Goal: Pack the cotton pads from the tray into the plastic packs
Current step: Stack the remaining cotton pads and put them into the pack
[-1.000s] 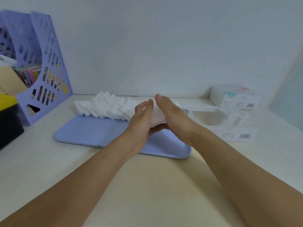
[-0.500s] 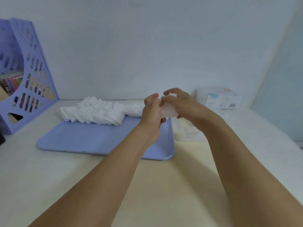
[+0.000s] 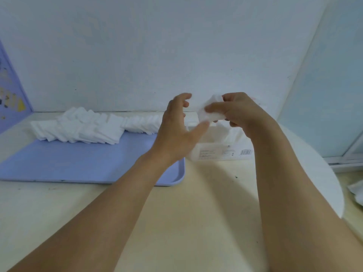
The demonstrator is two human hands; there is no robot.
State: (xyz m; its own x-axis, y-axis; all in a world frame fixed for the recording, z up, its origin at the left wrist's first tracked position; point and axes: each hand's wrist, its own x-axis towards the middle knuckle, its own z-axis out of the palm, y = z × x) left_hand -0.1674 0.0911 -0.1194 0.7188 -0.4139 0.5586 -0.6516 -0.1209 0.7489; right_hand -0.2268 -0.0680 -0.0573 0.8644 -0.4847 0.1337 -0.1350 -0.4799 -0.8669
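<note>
White and soft, the small stack of cotton pads (image 3: 209,112) I'm holding sits just right of the frame's centre, slightly blurred, its edges a little ragged. My right hand (image 3: 238,112) pinches it between thumb and curled fingers; my left hand (image 3: 176,132) is spread loose beside it, fingers apart and gripping nothing, its thumb tip just under the stack. The stack's long axis runs from lower right toward upper left, tilted up toward the wall. More cotton pads lie in a fanned, overlapping row (image 3: 88,126) along the far edge of the pale blue tray (image 3: 59,163) at middle left, the row running left to right. Below my hands, an open clear plastic pack (image 3: 224,146) with a barcode label rests on the pale worktop (image 3: 196,222), just beside the tray's right end.
</note>
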